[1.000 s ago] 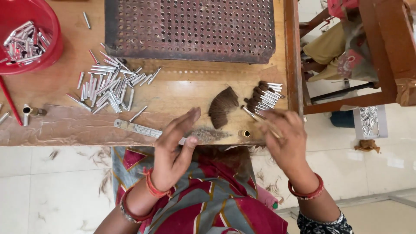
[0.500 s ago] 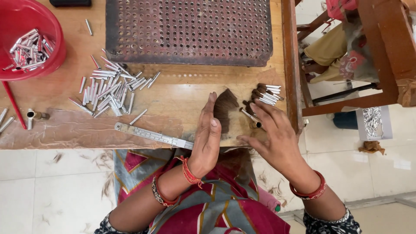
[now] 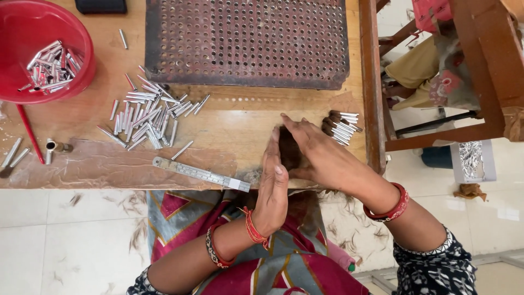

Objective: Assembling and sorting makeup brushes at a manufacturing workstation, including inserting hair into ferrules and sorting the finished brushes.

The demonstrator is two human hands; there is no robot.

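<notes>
While pressed edge-on against the wooden table, left hand noted with fingers straight and together, flat against one side of a dark tuft of bristle hair. Right hand noted opposite, fingers extended and close, touching the tuft's far side, so that the tuft sits squeezed between both palms near the table's front edge. Neither hand clamped in a fist. Recommended: keep both palms upright and level, press evenly, and hold the hair ends flush on the board so no strands splay. Also observed: metal ruler just beside the left hand, filled ferrules near the right fingertips, loose metal tubes well apart.
</notes>
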